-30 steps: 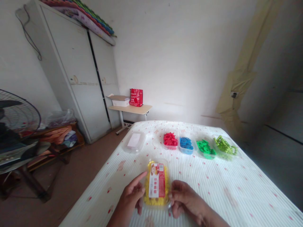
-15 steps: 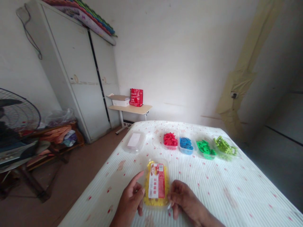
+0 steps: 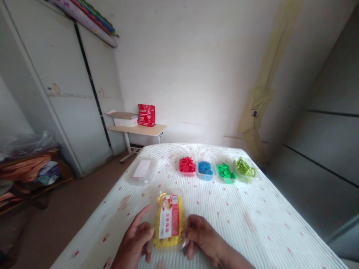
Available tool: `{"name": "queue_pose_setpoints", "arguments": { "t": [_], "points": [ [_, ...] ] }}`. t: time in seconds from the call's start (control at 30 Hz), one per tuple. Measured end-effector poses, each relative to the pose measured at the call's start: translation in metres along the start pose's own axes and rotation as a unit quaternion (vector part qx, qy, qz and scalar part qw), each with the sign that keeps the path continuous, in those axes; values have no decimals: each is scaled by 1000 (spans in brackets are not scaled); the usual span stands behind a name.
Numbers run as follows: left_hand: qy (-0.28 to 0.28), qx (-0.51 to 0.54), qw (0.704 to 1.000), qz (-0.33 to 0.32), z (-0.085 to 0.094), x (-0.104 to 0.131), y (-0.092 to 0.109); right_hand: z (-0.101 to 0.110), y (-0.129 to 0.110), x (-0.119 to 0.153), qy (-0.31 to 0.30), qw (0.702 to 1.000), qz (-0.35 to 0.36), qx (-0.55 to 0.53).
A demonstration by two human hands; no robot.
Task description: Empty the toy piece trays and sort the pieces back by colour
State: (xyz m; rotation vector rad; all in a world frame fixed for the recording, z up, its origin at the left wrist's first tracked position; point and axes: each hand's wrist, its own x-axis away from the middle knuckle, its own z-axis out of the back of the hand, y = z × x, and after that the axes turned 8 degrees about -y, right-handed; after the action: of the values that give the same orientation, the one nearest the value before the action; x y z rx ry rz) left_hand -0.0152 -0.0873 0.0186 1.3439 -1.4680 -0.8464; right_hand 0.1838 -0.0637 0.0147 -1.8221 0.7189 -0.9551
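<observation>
A clear lidded container (image 3: 169,220) of yellow pieces, with a red and white label, is at the near part of the table between both hands. My left hand (image 3: 136,237) rests against its left side, thumb on the edge and index finger stretched along it. At the lower right edge, my right hand (image 3: 203,237) pinches the rim between thumb and curled fingers. Beyond it stand open clear tubs of red pieces (image 3: 187,165), blue pieces (image 3: 205,169), green pieces (image 3: 225,172) and light green pieces (image 3: 245,168).
A clear lid or tray (image 3: 141,170) with a white label lies at the table's far left. The table (image 3: 252,239) has a white ribbed, red-spotted cover. Behind are a small desk (image 3: 140,129), a red bag (image 3: 146,115), a white box (image 3: 125,119) and a grey cabinet (image 3: 73,112).
The view has turned to the right, so the whole scene sits further left in the picture. Both hands keep nearly the same hold on the yellow container.
</observation>
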Motion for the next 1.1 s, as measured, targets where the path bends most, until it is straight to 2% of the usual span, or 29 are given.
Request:
{"name": "queue_pose_setpoints", "arguments": {
  "t": [0.2,0.3,0.4,0.5,0.57,0.7,0.8,0.97,1.1],
  "points": [
    [16,15,1000,-10,-5,0,0,-3,2,-1,26,998,-14,49],
    [10,13,1000,-27,-11,0,-5,-2,-2,1,88,988,-12,127],
    [-18,7,999,-27,-26,0,-13,10,-7,8,164,966,22,199],
    [-75,-4,997,-19,-51,0,-24,36,-11,24,200,952,49,228],
    [-136,-12,991,-10,-71,0,-35,59,-13,40,222,943,58,239],
    [-245,-23,969,2,-98,-5,-59,107,-21,90,291,919,49,262],
    [-267,-39,963,-6,-102,-15,-70,145,-26,141,351,894,4,280],
    [-250,-87,964,23,-94,-31,-71,206,-14,225,423,860,-77,273],
    [-238,-105,965,33,-94,-37,-71,232,7,257,458,849,-85,251]
  ]
}}
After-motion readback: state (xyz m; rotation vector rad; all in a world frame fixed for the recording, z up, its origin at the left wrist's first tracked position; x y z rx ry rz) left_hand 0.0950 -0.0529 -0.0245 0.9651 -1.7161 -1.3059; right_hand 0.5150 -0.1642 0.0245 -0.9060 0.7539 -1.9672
